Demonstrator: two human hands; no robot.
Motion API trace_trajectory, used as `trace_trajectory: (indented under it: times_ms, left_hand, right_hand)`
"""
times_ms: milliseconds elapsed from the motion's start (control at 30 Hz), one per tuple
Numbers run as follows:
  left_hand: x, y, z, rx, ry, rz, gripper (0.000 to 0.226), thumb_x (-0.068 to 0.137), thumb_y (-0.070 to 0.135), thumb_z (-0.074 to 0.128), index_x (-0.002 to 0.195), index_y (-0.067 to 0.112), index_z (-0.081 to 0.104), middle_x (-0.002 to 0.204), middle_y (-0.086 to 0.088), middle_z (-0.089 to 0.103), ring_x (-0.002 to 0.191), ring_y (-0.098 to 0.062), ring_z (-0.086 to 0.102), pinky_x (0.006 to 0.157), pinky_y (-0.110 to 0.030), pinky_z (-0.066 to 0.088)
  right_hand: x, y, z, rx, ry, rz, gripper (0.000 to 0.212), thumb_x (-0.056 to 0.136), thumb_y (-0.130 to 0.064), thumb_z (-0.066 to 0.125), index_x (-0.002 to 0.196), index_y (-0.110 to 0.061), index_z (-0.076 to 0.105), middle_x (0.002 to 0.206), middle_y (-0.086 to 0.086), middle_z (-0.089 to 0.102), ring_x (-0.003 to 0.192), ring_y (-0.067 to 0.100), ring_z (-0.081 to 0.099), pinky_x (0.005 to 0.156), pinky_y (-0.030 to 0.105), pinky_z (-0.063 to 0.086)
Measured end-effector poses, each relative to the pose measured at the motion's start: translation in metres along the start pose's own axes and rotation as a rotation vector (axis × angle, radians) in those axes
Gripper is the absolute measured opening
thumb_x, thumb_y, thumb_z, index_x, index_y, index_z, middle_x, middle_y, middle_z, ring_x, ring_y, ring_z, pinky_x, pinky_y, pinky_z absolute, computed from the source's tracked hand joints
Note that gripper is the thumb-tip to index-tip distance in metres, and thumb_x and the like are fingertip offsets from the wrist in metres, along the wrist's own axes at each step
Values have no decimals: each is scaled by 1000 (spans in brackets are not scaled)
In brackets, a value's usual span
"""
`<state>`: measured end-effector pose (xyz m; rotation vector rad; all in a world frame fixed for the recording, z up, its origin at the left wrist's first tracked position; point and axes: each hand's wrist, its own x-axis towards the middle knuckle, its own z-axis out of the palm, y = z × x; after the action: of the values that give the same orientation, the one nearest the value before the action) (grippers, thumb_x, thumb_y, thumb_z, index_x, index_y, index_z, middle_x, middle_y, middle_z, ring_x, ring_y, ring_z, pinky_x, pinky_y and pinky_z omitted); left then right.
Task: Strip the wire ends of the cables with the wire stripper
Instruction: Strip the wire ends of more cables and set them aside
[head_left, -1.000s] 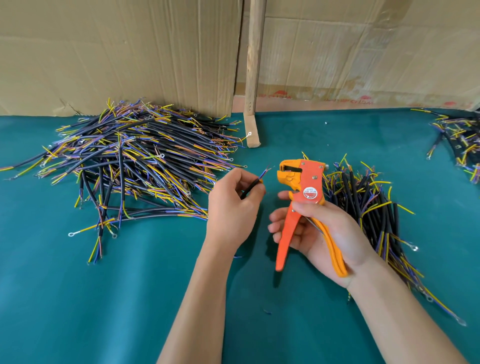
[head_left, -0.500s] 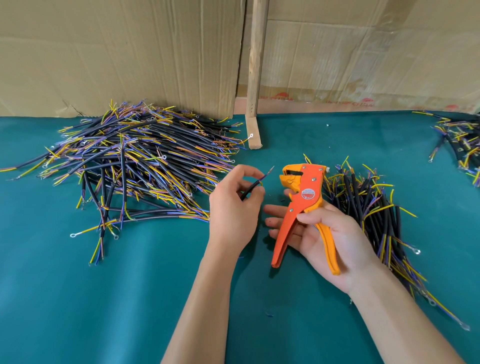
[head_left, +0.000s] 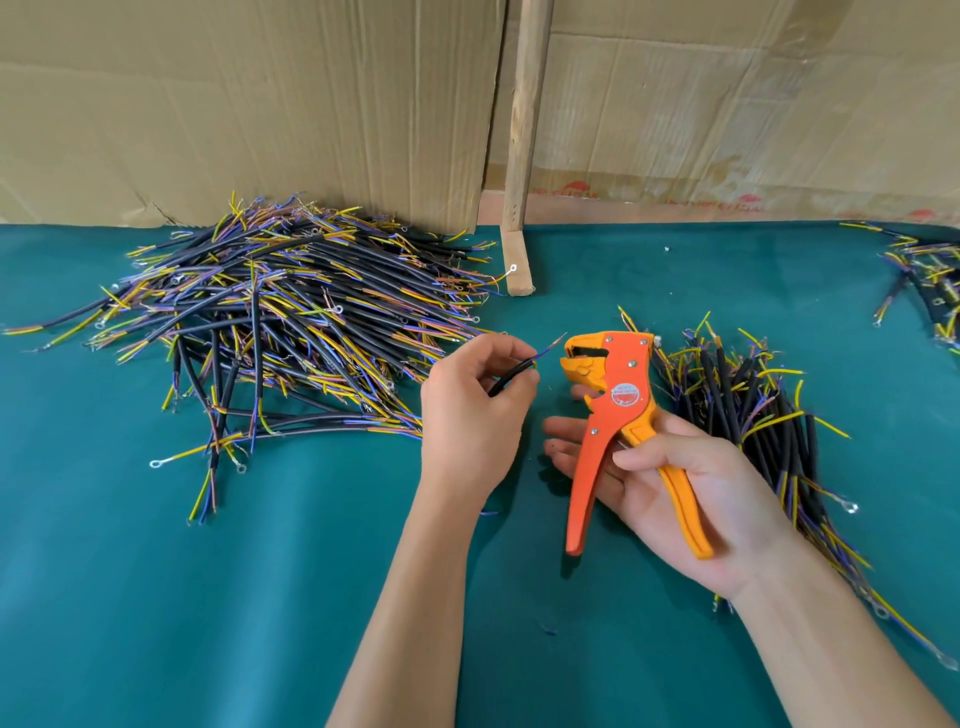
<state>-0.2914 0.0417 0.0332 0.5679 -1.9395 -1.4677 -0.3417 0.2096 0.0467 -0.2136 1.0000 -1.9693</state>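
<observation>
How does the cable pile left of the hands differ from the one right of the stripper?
The left pile is larger than the right pile. The left pile's cables lie mostly crosswise and tangled, against the cardboard; the right pile's cables run mostly toward the person, roughly parallel, beside the right hand. Both hold black-sheathed cables with yellow and blue cores on the green cloth.

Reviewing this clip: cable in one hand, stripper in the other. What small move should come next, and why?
Probably the left hand should ease the cable rightward so its thin wire end enters the wire stripper jaws. The wire tip points at the tool's head but stops just short of it, the jaws look parted, and the right hand holds the handles unsqueezed.
</observation>
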Motion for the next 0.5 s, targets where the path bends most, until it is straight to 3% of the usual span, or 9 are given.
trace_trajectory:
  times_ms: [167, 333, 500]
  left_hand:
    - [-1, 3, 0, -13, -35, 10, 26, 82, 1, 70, 81, 26, 72, 75, 9, 70, 69, -8, 62, 70, -24, 48]
    - [-1, 4, -1, -39, -48, 3, 25, 79, -3, 67, 80, 22, 73, 68, 12, 65, 61, -5, 54, 63, -19, 40]
    - [-2, 6, -2, -49, -64, -4, 25, 78, -4, 67, 78, 21, 74, 67, 13, 65, 58, -2, 52, 59, -12, 37]
  right_hand:
    - [-7, -2, 0, -100, -54, 65, 62, 75, 7, 56, 135, -10, 63, 129, 31, 64, 109, 53, 66, 85, 63, 55]
    - [-11, -5, 1, -208, -47, 56, 50, 84, -2, 60, 133, -11, 64, 112, 30, 67, 81, 43, 67, 73, 55, 57]
    - [-12, -3, 5, -281, -11, 36, 42, 87, -11, 69, 129, -10, 64, 99, 27, 64, 75, 39, 62, 69, 52, 56]
